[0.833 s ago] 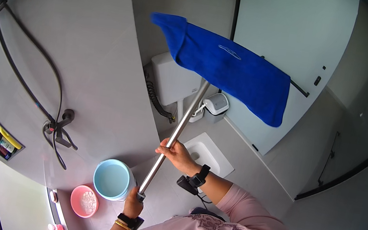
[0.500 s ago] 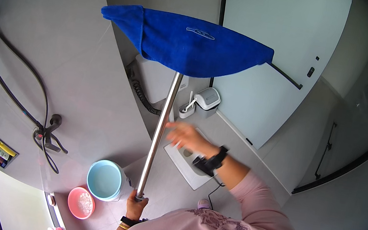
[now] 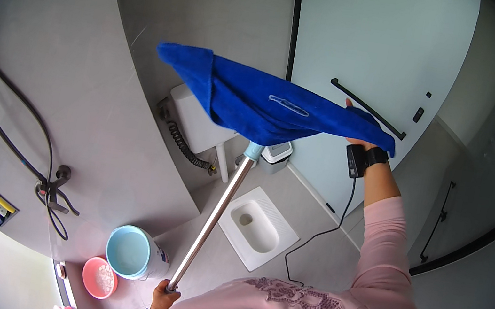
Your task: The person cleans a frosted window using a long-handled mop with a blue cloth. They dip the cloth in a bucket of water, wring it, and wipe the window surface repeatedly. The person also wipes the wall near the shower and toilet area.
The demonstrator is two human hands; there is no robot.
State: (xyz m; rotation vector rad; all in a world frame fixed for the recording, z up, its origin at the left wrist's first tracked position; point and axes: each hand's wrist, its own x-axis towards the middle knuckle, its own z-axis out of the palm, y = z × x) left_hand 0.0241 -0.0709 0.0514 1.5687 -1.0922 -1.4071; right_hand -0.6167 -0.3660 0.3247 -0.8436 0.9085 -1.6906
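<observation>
Low at the front, my left hand (image 3: 164, 298) is closed around the lower end of a shiny metal mop pole (image 3: 210, 223). The pole slants up and right to a light blue joint (image 3: 253, 151). A folded deep-blue cloth (image 3: 250, 98) with a white stitched mark covers the head at the top, hiding what lies beneath. My right hand (image 3: 358, 142) grips the cloth's right end; most of the fingers are behind the fabric, and one fingertip shows above its upper edge. A black device with a cable is strapped at my right wrist.
A white squat toilet (image 3: 258, 229) is set in the floor. A light blue bucket (image 3: 138, 253) and a pink basin (image 3: 99, 278) stand at left. Behind the cloth are a white cistern (image 3: 198, 117), a bin (image 3: 275, 157) and a pale door with a black handle (image 3: 368, 107). Shower fittings (image 3: 54, 188) hang left.
My right hand has moved from beside the pole up and right to the cloth's right end. The cloth-covered head is lower and further right, its right end bent down. My left hand keeps the pole.
</observation>
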